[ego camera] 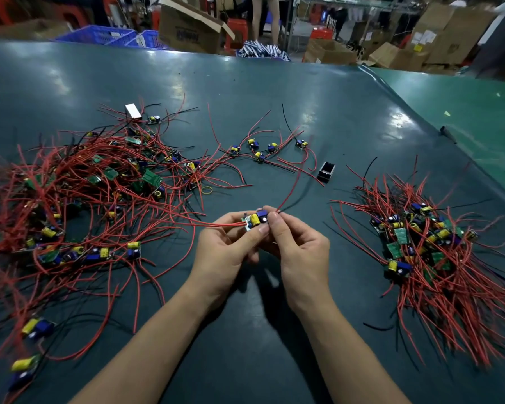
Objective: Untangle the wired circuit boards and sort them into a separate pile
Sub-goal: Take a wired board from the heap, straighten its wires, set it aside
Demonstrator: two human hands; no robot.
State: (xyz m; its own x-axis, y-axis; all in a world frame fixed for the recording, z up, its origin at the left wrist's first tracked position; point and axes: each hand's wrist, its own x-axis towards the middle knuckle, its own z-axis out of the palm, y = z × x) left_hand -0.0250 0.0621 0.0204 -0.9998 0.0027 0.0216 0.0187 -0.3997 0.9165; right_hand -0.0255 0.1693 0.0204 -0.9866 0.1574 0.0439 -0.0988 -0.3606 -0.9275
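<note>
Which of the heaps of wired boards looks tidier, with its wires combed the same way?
The heap on the right: its red wires fan out mostly toward the person. The big left heap is a crisscrossed tangle.

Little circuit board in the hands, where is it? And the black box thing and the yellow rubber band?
Held circuit board (254, 220), head view, on its yellow capacitor.
Black box (326, 171), head view, on its open top.
Yellow rubber band (207, 189), head view, on the loop's edge lying on the table.
</note>
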